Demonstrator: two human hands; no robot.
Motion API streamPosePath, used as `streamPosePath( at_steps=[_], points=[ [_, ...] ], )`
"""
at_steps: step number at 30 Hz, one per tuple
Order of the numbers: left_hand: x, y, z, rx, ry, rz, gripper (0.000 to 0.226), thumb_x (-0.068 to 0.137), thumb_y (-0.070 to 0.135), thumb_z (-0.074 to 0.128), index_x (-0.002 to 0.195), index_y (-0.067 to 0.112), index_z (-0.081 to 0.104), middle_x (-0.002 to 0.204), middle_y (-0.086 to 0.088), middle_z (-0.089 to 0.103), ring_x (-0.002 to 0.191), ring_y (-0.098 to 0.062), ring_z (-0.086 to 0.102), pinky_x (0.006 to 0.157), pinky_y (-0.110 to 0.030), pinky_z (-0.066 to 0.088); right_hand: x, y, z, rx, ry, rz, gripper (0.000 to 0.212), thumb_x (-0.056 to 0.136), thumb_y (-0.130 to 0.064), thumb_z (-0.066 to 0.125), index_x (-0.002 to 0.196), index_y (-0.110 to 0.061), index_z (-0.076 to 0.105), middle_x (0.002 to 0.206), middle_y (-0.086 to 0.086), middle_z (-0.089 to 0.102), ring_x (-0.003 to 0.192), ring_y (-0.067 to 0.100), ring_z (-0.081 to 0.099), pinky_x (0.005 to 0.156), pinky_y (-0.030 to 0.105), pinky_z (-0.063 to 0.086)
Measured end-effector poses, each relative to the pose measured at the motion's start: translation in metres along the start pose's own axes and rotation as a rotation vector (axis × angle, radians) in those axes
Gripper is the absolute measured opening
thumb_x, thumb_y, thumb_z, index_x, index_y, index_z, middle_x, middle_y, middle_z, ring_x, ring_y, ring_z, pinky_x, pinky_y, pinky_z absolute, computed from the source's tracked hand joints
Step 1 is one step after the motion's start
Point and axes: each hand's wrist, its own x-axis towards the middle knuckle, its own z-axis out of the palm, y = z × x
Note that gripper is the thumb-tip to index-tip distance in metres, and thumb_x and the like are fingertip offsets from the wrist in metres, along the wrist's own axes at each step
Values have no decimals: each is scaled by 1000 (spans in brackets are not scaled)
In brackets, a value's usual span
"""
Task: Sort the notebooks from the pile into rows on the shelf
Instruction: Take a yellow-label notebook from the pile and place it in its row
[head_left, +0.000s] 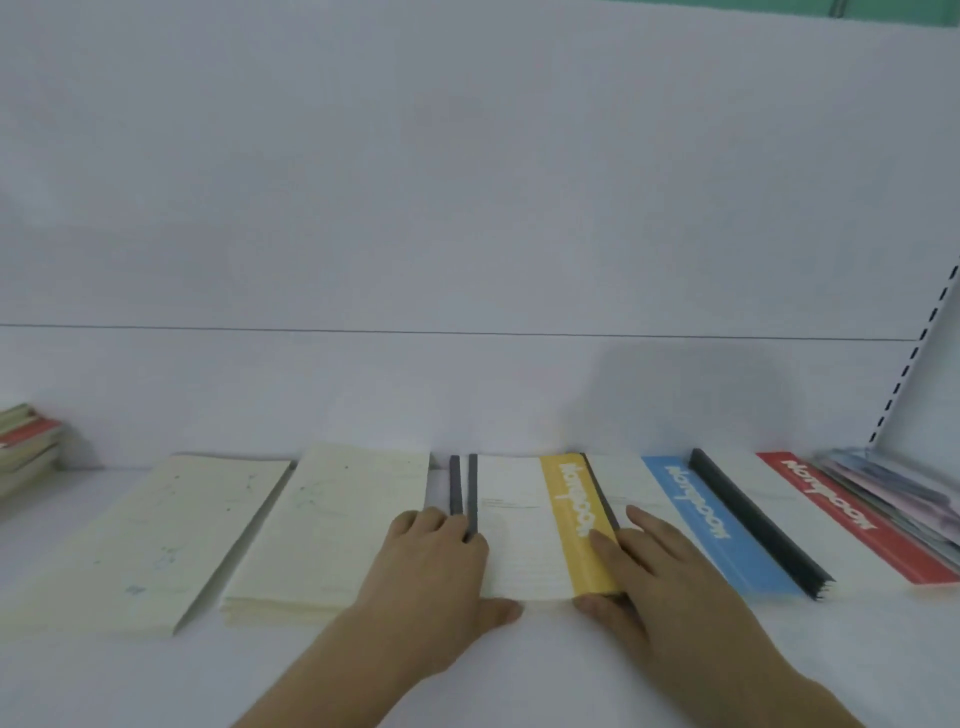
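While your two hands bracket the yellow-banded notebook stack (540, 525), it lies flat on the shelf (519, 670), right between them in the row. Your left hand (434, 564) lies on its left edge, fingers curled over the dark spine, thumb along the near edge: a grip closed on the stack. Your right hand (644, 566) lies flatter, fingers stretched across the yellow band and the white cover beside it, thumb at the near corner, not closed round anything. Just right sit the blue-banded notebooks (701, 519), then the red-banded notebooks (841, 514). Left lie two cream stacks (332, 525), with a small pile (26, 447) at far left.
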Motion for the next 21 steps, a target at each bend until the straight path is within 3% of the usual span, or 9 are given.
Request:
streamPosePath(
  at_steps=[4, 7, 12, 14, 18, 21],
  points=[
    [-8, 10, 1, 13, 4, -80, 62, 89, 74, 37, 123, 25, 54, 121, 3, 56, 121, -22, 45, 107, -36, 32, -1, 2, 4, 20, 9, -55, 67, 96, -60, 27, 119, -14, 69, 109, 2, 69, 121, 30, 58, 96, 41, 51],
    [-14, 12, 2, -4, 0, -125, 57, 89, 73, 39, 116, 26, 55, 114, 5, 60, 117, -21, 48, 104, -34, 33, 1, 1, 4, 23, -1, -75, 63, 91, -58, 34, 117, -14, 70, 108, 2, 71, 118, 30, 60, 94, 41, 53],
    [-15, 12, -1, -80, -1, -127, 51, 86, 72, 45, 107, 26, 55, 107, 6, 60, 113, -17, 47, 103, -30, 32, 3, 8, 0, 68, -41, -133, 67, 97, -63, 21, 118, -22, 69, 106, -6, 71, 114, 25, 62, 93, 38, 53],
    [-14, 10, -2, -96, -3, -129, 54, 86, 73, 46, 111, 26, 56, 104, 7, 60, 111, -17, 47, 102, -30, 32, 4, 9, -2, 77, -58, -143, 63, 93, -68, 26, 118, -26, 67, 105, -9, 69, 115, 26, 61, 96, 39, 52],
    [-10, 4, -4, -114, -2, -133, 54, 87, 69, 49, 120, 26, 55, 103, 6, 61, 111, -17, 49, 102, -30, 33, 16, 9, -1, 169, -164, -135, 72, 85, -75, 29, 133, -27, 54, 123, -9, 60, 138, 23, 36, 115, 35, 29],
    [-7, 1, -5, -133, -23, -129, 57, 87, 66, 53, 125, 25, 54, 105, 4, 60, 111, -19, 49, 100, -30, 34, 25, 10, -4, 195, -235, -144, 79, 83, -77, 27, 141, -26, 43, 133, -9, 53, 143, 18, 24, 118, 31, 20]
  ],
)
